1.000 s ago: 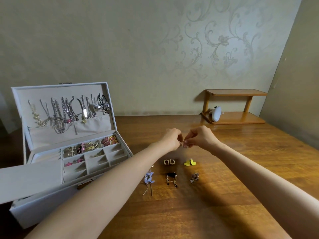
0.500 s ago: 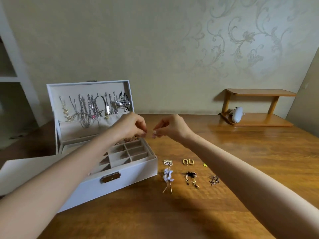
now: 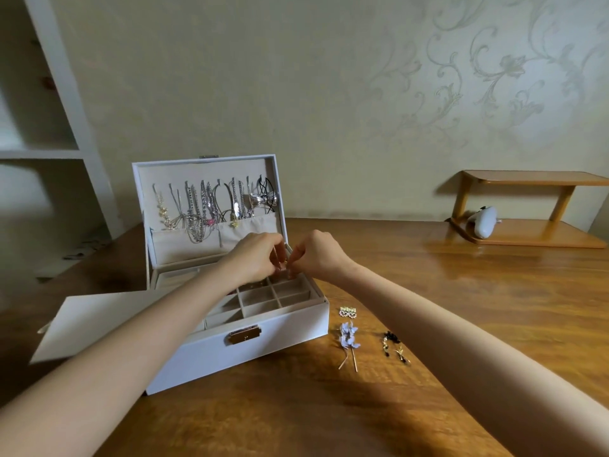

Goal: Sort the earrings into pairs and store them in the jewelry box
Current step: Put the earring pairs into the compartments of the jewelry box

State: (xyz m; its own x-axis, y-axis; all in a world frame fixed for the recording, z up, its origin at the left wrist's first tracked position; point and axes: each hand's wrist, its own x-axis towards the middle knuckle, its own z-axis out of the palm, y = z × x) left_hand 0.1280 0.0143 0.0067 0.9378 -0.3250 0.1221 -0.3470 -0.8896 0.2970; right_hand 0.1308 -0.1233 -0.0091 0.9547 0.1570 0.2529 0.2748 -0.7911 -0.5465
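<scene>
The white jewelry box stands open on the wooden table, with necklaces hanging in its raised lid. My left hand and my right hand meet over the box's back right compartments. Their fingertips pinch a small pinkish earring pair between them. To the right of the box lie a pearl-and-gold earring pair, a lilac flower pair and a black-and-gold dangling pair. My right forearm hides the table further right.
A flat white tray lies left of the box. At the back right stands a small wooden shelf holding a white device. A white shelving unit rises at the far left.
Both hands have carried the small earrings left from above the table to over the box's compartments. The view has turned left with them.
</scene>
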